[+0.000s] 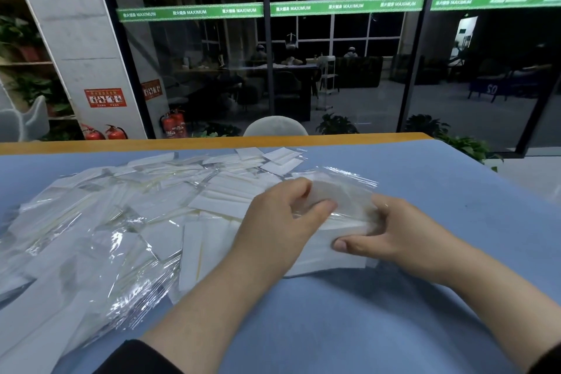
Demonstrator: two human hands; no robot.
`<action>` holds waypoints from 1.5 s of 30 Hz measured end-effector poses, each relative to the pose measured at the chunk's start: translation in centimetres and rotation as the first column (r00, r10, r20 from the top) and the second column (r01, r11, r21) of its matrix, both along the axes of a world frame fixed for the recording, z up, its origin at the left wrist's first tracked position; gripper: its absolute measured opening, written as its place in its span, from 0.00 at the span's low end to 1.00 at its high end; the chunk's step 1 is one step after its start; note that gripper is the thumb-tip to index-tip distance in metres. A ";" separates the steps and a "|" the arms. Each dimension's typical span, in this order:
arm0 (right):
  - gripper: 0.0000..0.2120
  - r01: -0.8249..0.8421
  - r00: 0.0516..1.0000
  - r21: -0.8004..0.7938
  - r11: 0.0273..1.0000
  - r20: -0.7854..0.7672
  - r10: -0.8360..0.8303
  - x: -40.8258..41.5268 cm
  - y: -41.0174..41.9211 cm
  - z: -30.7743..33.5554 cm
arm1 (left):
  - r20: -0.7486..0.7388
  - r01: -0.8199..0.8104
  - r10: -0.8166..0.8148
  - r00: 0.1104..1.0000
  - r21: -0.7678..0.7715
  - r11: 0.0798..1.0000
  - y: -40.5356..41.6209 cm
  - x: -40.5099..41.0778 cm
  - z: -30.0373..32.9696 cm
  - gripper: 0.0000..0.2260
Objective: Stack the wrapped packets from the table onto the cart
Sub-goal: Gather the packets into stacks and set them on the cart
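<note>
Both hands pinch one clear wrapped packet (340,206) just above the blue table (425,191), the left hand (282,218) and right hand (385,231) gripping opposite ends, beside the loose pile of packets (127,206).

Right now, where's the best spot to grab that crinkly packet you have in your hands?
Probably by its two short ends, one from each side. The packet is wide, flat and floppy in loose wrap, so the left hand and right hand holding opposite ends should keep it from sagging or slipping above the pile of packets.
</note>
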State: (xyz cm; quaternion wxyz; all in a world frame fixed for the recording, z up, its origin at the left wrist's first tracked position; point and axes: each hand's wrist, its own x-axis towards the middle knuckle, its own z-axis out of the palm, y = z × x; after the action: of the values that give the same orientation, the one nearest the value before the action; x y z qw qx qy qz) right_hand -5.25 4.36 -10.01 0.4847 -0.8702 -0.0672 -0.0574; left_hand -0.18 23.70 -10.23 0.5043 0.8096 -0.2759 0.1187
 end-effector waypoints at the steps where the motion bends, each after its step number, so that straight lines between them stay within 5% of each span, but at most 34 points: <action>1: 0.16 -0.005 1.000 0.009 1.000 0.004 0.005 0.0 0.1 0.0 | -0.017 0.019 -0.020 1.000 -0.012 1.000 0.0 0.0 0.0 0.14; 4: 0.23 -0.045 0.999 0.043 0.998 0.007 0.045 0.2 0.1 -0.1 | -0.155 0.007 -0.044 0.987 -0.232 0.973 -0.1 0.0 0.0 0.14; 7: 0.18 -0.056 0.998 0.045 0.997 -0.003 0.057 0.2 -0.1 -0.1 | -0.368 -0.072 -0.165 0.915 -0.551 0.831 -0.4 -0.4 0.2 0.07; 10: 0.13 -0.027 0.999 0.107 0.994 0.021 0.025 0.3 -0.5 0.0 | -0.487 -0.138 -0.296 0.822 -0.673 0.726 -0.3 -0.3 0.4 0.06; 13: 0.09 -0.036 0.997 0.114 0.993 0.065 0.029 0.3 -0.8 0.3 | -0.429 -0.161 -0.148 0.891 -0.603 0.781 0.2 0.4 -0.1 0.14; 16: 0.08 -0.020 0.993 0.000 1.000 0.114 0.020 0.2 -0.8 0.2 | 0.042 -0.116 0.141 0.989 -0.371 0.921 1.1 0.4 0.7 0.20; 18: 0.09 -0.031 0.993 -0.053 0.998 0.115 0.036 0.3 -0.6 -0.1 | 0.384 -0.087 0.161 0.909 -0.202 0.976 1.5 0.7 1.0 0.24; 20: 0.09 -0.051 0.992 -0.068 0.996 0.111 0.058 0.3 -0.3 -0.2 | 0.507 -0.072 0.077 0.859 -0.029 0.997 1.2 0.9 1.0 0.22; 24: 0.11 -0.081 0.994 -0.069 0.994 0.063 0.086 0.1 -0.2 -0.3 | 0.359 -0.211 0.194 0.913 0.008 0.978 0.7 1.1 0.4 0.18; 27: 0.15 -0.078 0.996 -0.083 0.993 0.024 0.080 0.3 -0.6 -0.4 | 0.020 -0.281 0.285 0.958 -0.114 0.953 1.0 1.2 0.3 0.20; 30: 0.18 -0.082 0.996 -0.026 0.996 0.029 0.083 0.3 -0.7 -0.5 | -0.283 -0.318 0.241 0.928 -0.270 0.909 1.3 1.6 0.3 0.17; 34: 0.14 -0.088 0.993 0.026 0.996 0.083 0.086 0.4 -0.7 -0.3 | -0.474 -0.319 0.059 0.878 -0.491 0.811 1.0 1.2 0.3 0.13; 37: 0.12 -0.061 0.988 0.082 0.995 0.145 0.048 0.2 -1.4 0.1 | -0.484 -0.316 0.062 0.873 -0.463 0.828 0.5 1.0 -0.1 0.12; 42: 0.14 -0.085 0.996 -0.001 0.996 -0.023 0.085 0.1 -1.9 0.1 | -0.205 -0.296 0.256 0.945 -0.197 0.935 0.6 1.2 0.1 0.11; 45: 0.18 -0.044 0.996 -0.049 0.998 -0.077 0.041 -0.1 -2.1 0.2 | -0.157 -0.307 0.298 0.941 -0.035 0.951 0.9 1.4 -0.2 0.23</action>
State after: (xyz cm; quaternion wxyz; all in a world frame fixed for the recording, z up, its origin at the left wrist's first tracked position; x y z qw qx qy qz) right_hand -5.31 2.25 -9.81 0.4658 -0.8821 -0.0688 -0.0125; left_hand 1.26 24.57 -10.45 0.5232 0.8337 -0.1058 0.1417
